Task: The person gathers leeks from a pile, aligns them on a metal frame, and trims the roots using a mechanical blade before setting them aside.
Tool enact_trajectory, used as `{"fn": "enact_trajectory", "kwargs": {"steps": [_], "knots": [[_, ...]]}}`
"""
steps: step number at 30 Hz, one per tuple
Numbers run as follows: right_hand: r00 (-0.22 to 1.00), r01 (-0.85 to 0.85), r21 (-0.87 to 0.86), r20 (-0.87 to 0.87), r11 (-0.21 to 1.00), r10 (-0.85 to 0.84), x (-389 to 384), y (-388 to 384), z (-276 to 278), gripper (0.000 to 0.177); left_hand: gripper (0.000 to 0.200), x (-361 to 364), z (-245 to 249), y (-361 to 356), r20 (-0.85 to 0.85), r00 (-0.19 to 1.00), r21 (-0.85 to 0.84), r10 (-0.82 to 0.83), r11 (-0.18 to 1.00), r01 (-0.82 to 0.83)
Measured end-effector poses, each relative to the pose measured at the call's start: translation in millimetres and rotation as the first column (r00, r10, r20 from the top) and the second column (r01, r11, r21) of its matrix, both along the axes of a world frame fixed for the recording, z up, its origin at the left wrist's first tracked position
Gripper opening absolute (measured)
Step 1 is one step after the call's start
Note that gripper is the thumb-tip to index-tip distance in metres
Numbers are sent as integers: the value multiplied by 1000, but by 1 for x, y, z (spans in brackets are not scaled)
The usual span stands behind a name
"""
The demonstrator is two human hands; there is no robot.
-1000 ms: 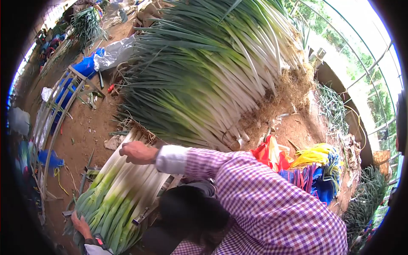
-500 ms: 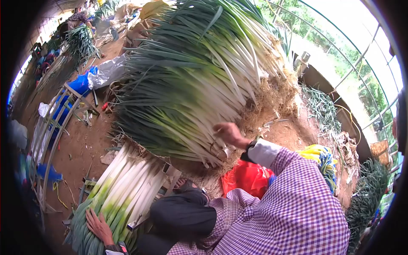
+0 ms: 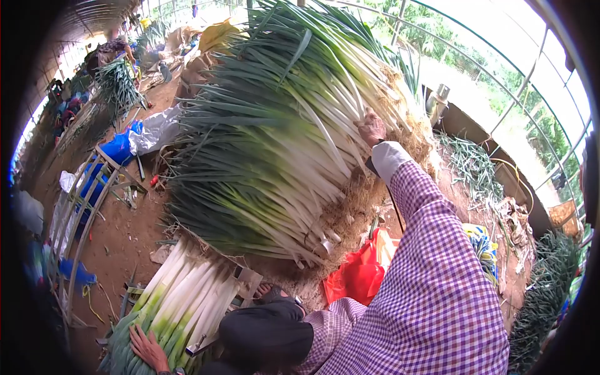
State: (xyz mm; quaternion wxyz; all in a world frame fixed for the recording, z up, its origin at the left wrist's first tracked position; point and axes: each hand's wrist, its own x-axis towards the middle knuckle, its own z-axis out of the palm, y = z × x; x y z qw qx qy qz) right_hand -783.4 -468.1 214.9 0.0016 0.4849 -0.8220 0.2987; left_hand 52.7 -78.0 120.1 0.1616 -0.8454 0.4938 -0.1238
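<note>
Hands on leeks, left spread.

From here I see a purple-and-white checked long sleeve with a plain white cuff. The large leek pile grades from dark green on the left through yellow-green to white stalks, then tan roots on the right. Near me, the crumpled plastic bag is bright red; the loose, bare earth ground is reddish brown.
</note>
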Motion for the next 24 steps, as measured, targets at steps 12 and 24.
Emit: {"fn": "enact_trajectory", "kwargs": {"steps": [12, 24], "knots": [[955, -272, 45, 132, 961, 264, 13, 31, -22, 45, 55, 4, -8, 0, -15, 999, 21, 50, 999, -50], [935, -199, 208, -254, 958, 249, 73, 7, -87, 18, 54, 5, -11, 5, -33, 999, -36, 14, 999, -15]]}}
